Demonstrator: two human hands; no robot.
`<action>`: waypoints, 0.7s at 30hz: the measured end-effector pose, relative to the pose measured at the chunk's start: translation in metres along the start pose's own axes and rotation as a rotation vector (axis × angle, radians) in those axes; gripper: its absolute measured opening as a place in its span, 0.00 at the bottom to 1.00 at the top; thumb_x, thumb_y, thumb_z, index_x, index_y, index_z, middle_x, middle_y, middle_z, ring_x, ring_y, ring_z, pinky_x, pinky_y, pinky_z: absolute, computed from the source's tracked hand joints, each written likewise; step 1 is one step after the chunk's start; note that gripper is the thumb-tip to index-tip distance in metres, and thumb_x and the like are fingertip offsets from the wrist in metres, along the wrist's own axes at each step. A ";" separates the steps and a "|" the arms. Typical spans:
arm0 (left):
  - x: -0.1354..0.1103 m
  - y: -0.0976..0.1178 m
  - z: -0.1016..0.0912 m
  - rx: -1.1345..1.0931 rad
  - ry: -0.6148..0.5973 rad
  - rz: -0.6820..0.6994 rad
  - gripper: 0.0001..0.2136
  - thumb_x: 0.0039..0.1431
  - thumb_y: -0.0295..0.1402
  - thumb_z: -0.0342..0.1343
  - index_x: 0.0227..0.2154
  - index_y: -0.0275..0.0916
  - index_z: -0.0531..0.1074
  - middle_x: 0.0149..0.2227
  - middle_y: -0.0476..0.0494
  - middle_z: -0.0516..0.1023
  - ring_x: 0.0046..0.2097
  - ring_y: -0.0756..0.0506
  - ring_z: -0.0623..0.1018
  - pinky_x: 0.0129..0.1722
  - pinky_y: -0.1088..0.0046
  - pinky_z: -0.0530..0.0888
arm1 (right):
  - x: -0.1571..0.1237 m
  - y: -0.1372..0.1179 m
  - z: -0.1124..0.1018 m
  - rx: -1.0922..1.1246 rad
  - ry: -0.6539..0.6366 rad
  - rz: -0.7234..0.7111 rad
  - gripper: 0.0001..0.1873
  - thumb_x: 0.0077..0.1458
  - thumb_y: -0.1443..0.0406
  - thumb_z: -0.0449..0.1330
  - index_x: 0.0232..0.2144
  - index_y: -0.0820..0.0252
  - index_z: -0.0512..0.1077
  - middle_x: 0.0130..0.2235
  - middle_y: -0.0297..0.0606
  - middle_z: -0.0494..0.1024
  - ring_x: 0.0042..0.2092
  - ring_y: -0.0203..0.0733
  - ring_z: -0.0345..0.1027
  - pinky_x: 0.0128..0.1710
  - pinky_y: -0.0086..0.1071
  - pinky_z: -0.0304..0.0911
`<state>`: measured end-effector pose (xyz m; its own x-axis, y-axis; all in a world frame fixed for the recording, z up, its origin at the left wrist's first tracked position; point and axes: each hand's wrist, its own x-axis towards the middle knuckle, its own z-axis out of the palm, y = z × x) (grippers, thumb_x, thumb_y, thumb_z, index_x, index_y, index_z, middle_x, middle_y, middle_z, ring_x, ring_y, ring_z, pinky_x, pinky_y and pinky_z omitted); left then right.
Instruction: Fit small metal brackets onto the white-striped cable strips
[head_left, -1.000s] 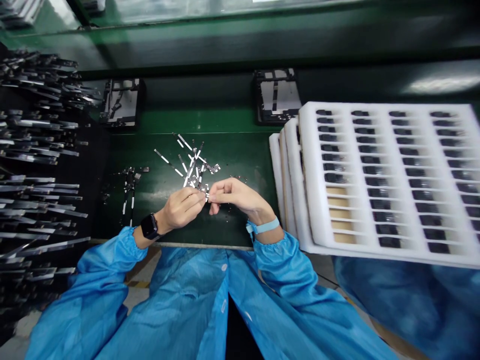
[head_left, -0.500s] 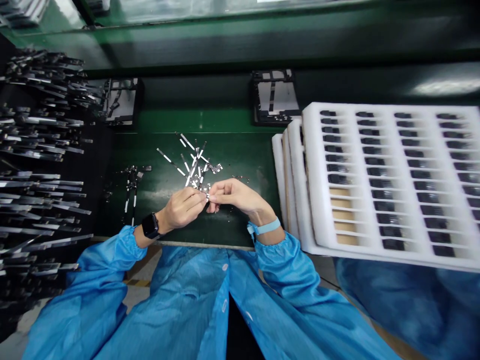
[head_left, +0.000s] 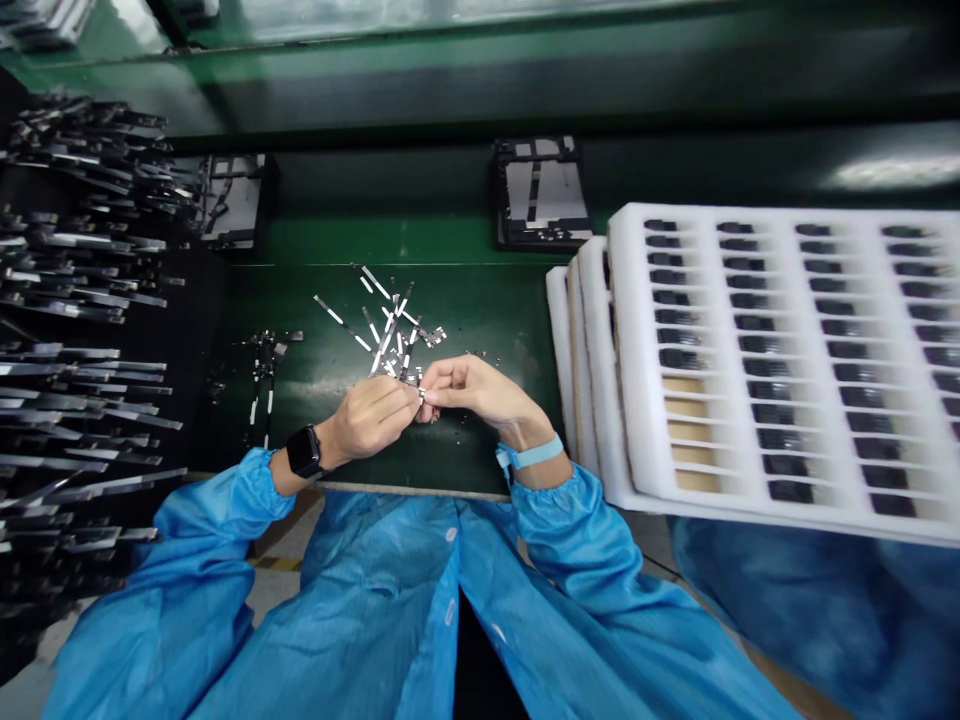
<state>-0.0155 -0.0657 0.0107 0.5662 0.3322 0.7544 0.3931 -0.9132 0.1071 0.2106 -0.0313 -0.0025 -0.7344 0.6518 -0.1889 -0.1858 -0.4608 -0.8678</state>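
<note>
My left hand point(head_left: 369, 417) and my right hand point(head_left: 472, 390) meet fingertip to fingertip just above the green mat point(head_left: 465, 300). Both are pinched on a tiny dark part point(head_left: 421, 393) held between them; its shape is too small to make out. Directly behind the fingertips lies a loose heap of thin black-and-white strips point(head_left: 386, 325). A black watch sits on my left wrist, a light blue band on my right. Both arms are in blue sleeves.
Stacked white foam trays point(head_left: 780, 360) with rows of slots, most holding small dark parts, stand at the right. Racks of long dark strips point(head_left: 75, 350) fill the left side. Two black frames point(head_left: 538, 195) point(head_left: 229, 200) lie on the belt behind. A few strips point(head_left: 262, 375) lie left of my hands.
My hands have stayed together, the fingertips shifting only slightly. The two black frames on the belt behind have slid a little to the left.
</note>
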 end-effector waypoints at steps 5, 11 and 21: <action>0.009 -0.005 -0.004 0.031 -0.026 0.026 0.07 0.71 0.21 0.58 0.37 0.39 0.76 0.37 0.44 0.84 0.38 0.47 0.82 0.36 0.68 0.82 | 0.002 -0.002 0.001 0.021 0.004 0.001 0.23 0.52 0.51 0.79 0.36 0.63 0.80 0.31 0.42 0.87 0.33 0.40 0.81 0.36 0.31 0.74; 0.053 -0.028 -0.016 0.038 0.163 -0.300 0.09 0.64 0.18 0.62 0.35 0.40 0.75 0.38 0.47 0.84 0.41 0.46 0.82 0.41 0.65 0.79 | 0.002 -0.008 0.000 0.088 0.298 -0.169 0.21 0.58 0.49 0.75 0.41 0.59 0.81 0.35 0.39 0.86 0.36 0.41 0.80 0.35 0.31 0.75; 0.176 -0.153 0.074 -0.266 -0.018 -0.837 0.08 0.54 0.16 0.65 0.32 0.35 0.82 0.34 0.44 0.85 0.37 0.47 0.81 0.43 0.68 0.76 | -0.001 -0.008 -0.010 0.143 0.460 -0.262 0.16 0.54 0.53 0.76 0.34 0.58 0.81 0.28 0.35 0.81 0.30 0.38 0.73 0.30 0.29 0.68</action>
<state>0.0775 0.1500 0.0787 0.1794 0.9193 0.3502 0.5042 -0.3916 0.7697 0.2196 -0.0225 0.0000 -0.2962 0.9371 -0.1847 -0.4345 -0.3045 -0.8476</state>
